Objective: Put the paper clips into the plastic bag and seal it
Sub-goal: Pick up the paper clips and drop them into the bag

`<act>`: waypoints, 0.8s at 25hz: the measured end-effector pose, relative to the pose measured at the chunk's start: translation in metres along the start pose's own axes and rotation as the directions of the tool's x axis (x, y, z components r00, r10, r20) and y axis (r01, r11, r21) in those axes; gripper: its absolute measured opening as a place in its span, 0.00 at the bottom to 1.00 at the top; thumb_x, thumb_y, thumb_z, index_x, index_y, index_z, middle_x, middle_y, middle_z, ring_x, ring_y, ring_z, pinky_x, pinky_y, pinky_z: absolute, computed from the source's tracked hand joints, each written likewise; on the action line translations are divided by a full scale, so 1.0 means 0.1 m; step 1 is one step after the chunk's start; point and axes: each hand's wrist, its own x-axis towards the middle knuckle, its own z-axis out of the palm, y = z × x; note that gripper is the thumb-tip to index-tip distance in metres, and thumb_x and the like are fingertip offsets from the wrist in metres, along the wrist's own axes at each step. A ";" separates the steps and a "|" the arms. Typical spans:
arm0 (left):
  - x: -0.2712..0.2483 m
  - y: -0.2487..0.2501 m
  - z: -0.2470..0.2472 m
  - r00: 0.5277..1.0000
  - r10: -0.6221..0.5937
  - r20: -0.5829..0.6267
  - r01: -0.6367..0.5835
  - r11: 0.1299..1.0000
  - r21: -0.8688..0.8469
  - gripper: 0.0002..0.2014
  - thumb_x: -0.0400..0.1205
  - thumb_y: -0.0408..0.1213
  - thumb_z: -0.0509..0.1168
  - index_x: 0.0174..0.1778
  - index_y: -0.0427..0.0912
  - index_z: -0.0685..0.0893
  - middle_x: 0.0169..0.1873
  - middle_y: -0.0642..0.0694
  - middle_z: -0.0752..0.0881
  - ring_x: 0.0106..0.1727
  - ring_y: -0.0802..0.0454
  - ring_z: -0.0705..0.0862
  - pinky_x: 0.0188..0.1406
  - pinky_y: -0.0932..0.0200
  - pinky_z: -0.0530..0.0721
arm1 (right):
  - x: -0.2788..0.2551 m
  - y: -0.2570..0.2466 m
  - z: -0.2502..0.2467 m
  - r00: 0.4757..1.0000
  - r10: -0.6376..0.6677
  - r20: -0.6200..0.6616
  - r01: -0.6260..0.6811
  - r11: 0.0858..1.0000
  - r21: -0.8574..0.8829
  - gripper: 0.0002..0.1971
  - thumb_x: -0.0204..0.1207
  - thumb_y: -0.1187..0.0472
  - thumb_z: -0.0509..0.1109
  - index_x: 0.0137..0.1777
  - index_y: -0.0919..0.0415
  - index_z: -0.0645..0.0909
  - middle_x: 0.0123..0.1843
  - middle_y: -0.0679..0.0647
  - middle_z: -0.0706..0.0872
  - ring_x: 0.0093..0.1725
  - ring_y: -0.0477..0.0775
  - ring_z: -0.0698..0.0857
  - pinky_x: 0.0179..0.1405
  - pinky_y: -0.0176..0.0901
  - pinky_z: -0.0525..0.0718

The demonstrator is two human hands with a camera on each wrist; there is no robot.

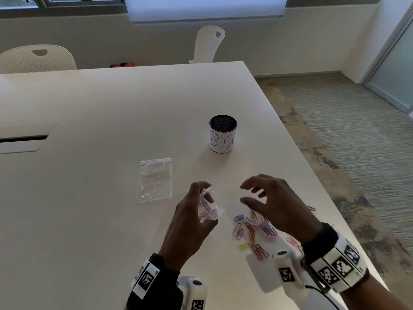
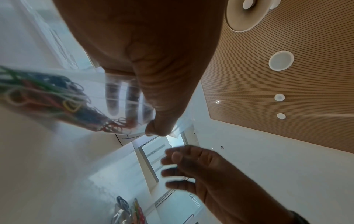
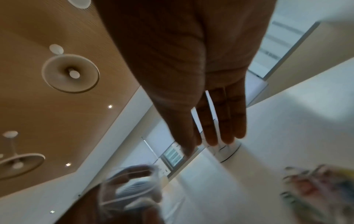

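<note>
Left hand (image 1: 192, 220) holds bag (image 1: 207, 209) above white table (image 1: 111, 104).

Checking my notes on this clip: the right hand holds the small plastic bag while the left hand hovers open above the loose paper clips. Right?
Sides are swapped. In the head view the left hand holds the small plastic bag, and the right hand hovers open above the loose paper clips.

White table (image 1: 111, 104), two perforated chairs (image 1: 38, 59), carpeted floor (image 1: 348, 121), slatted wooden ceiling (image 2: 287, 75).
</note>
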 end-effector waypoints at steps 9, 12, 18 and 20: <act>0.00 -0.02 -0.01 1.000 0.003 -0.005 -0.003 1.000 -0.009 0.31 0.75 0.29 0.78 0.67 0.56 0.72 0.50 0.58 0.84 0.51 0.55 0.86 0.40 0.66 0.88 | -0.21 0.04 0.34 0.950 0.222 0.222 -0.123 0.914 -0.386 0.47 0.63 0.26 0.77 0.79 0.46 0.70 0.70 0.48 0.75 0.67 0.51 0.76 0.67 0.46 0.82; -0.01 -0.02 0.00 1.000 0.007 -0.003 -0.007 1.000 0.003 0.32 0.75 0.30 0.79 0.68 0.56 0.72 0.51 0.58 0.84 0.51 0.55 0.87 0.42 0.61 0.90 | -0.20 -0.03 0.44 0.959 0.193 0.205 -0.108 0.924 -0.367 0.31 0.73 0.37 0.77 0.73 0.45 0.75 0.66 0.50 0.76 0.65 0.53 0.77 0.64 0.44 0.82; -0.03 0.00 -0.03 1.000 0.004 -0.009 -0.004 1.000 -0.004 0.31 0.75 0.30 0.79 0.68 0.55 0.72 0.50 0.57 0.85 0.50 0.54 0.86 0.41 0.67 0.88 | -0.18 -0.03 0.50 0.974 0.127 0.190 -0.064 0.951 -0.303 0.07 0.83 0.57 0.72 0.58 0.51 0.85 0.59 0.51 0.82 0.57 0.55 0.83 0.56 0.45 0.83; -0.03 0.00 -0.03 1.000 0.002 -0.012 -0.002 1.000 -0.012 0.31 0.75 0.29 0.78 0.68 0.55 0.73 0.50 0.57 0.85 0.50 0.54 0.86 0.40 0.69 0.86 | -0.18 0.00 0.48 0.975 0.116 0.189 -0.053 0.950 -0.307 0.05 0.82 0.61 0.71 0.55 0.52 0.86 0.56 0.52 0.83 0.54 0.56 0.84 0.53 0.46 0.84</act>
